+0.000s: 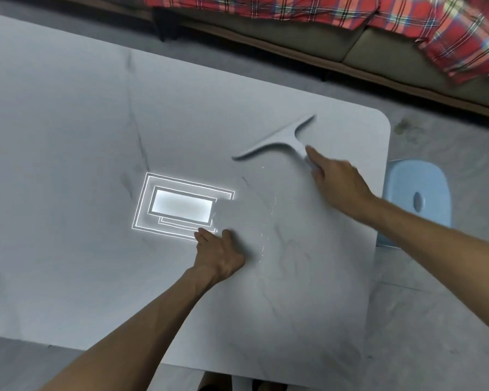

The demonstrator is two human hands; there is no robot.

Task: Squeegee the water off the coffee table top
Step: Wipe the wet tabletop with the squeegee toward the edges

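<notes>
Nearest the camera, two bare forearms reach out over the coffee table top [68, 136], a smooth, glossy pale grey slab with faint dark marble veins and rounded corners. The left hand [219, 253] rests flat near the middle of the top, fingers spread apart and gripping nothing, its fingertips at the edge of a bright rectangular light reflection [181, 206]. Just right of that hand, a thin broken line of water droplets [266, 221] glints across the surface, running toward the far side. Beyond it, toward the far right corner, the right hand [338, 180] is closed around the handle of the squeegee [280, 138], forefinger stretched along it; the tool is matte grey, T-shaped, with a long, gently curved blade lying on the top. Off the right edge stands a light blue plastic stool [419, 198] with an oval slot. Farthest away, a red plaid cloth [294, 7] drapes a brown sofa [308, 40].
</notes>
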